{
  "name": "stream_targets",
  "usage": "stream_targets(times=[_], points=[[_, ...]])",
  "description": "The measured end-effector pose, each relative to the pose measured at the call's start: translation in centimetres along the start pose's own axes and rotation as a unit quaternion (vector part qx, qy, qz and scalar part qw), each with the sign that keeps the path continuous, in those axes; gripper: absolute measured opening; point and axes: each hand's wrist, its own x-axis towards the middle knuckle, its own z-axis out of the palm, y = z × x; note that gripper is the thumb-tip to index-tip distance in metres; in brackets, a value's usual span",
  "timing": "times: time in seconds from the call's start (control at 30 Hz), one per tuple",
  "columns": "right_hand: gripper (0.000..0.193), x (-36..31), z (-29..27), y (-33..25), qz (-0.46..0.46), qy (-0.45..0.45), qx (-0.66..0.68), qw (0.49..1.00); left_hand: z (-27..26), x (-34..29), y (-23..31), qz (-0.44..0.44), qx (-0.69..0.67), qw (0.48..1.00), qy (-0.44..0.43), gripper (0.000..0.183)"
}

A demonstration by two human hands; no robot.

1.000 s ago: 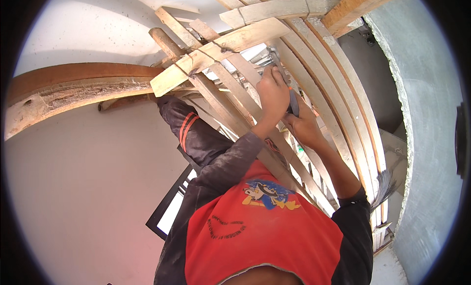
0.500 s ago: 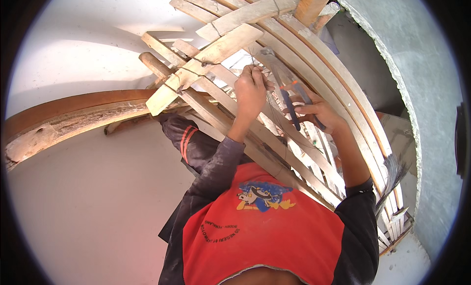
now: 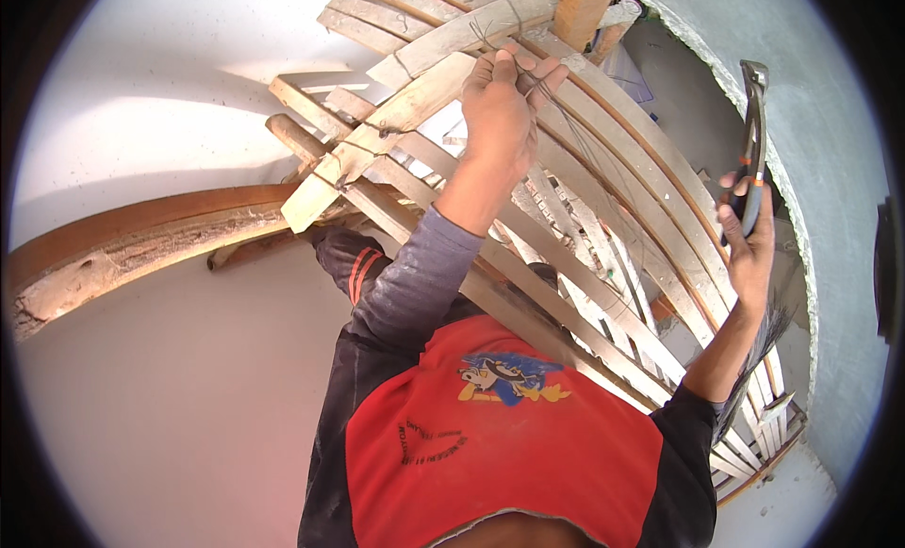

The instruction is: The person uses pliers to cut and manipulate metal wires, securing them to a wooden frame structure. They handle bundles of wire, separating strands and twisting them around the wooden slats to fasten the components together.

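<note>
My left hand (image 3: 506, 114) is raised in front of the wooden slats, its fingers pinched round thin dark wire (image 3: 483, 35). Loose ends stick up past the fingertips, and long strands trail down to the right across the slats. Out to the right, my right hand (image 3: 751, 244) is wrapped round the dark handles of pincers (image 3: 755, 109) with orange marks. Their jaws point up, away from the wire, and the handles are close together. Below the left hand, a pale crosspiece (image 3: 363, 150) is tied to slats with twisted wire.
Long curved slats (image 3: 650, 199) form a lattice from top to lower right. A thick wooden beam (image 3: 141, 241) runs along the left. A bundle of dark wire (image 3: 768, 336) hangs near my right forearm. The rough edge of a grey-green wall (image 3: 801, 237) stands at the right.
My left hand has moved up and slightly right with the wire. My right hand has swung right, taking the pincers away from the wire, and their handles have come closer together.
</note>
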Motion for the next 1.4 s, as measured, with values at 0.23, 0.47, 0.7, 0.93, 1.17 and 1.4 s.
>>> stream_targets(times=[0.23,0.47,0.7,0.93,1.17,1.4], points=[[0.023,-1.9,-8.4,-4.5,-0.003,0.145,-0.295,0.944,1.8,2.7,-11.3,-0.102,-0.094,0.984,0.114,0.023],[0.027,-5.5,-9.1,-3.5,0.008,0.111,-0.223,0.968,-2.2,3.5,-16.7,-0.052,0.056,0.989,0.13,0.026],[0.025,-5.4,-7.9,-3.0,-0.02,0.026,-0.249,0.968,-2.5,5.0,-16.3,-0.094,0.06,0.979,0.173,0.027],[0.029,-4.7,-6.1,-3.5,0.018,-0.035,-0.215,0.976,-2.9,5.3,-15.7,-0.057,0.122,0.976,0.171,0.024],[0.029,-4.4,-4.7,-3.3,0.017,-0.07,-0.209,0.975,-4.2,4.6,-14.2,-0.067,0.277,0.95,0.13,0.022],[0.026,-3.0,-3.1,-3.8,-0.026,-0.098,-0.172,0.98,-5.0,4.8,-14.7,-0.042,0.302,0.942,0.14,0.025]])
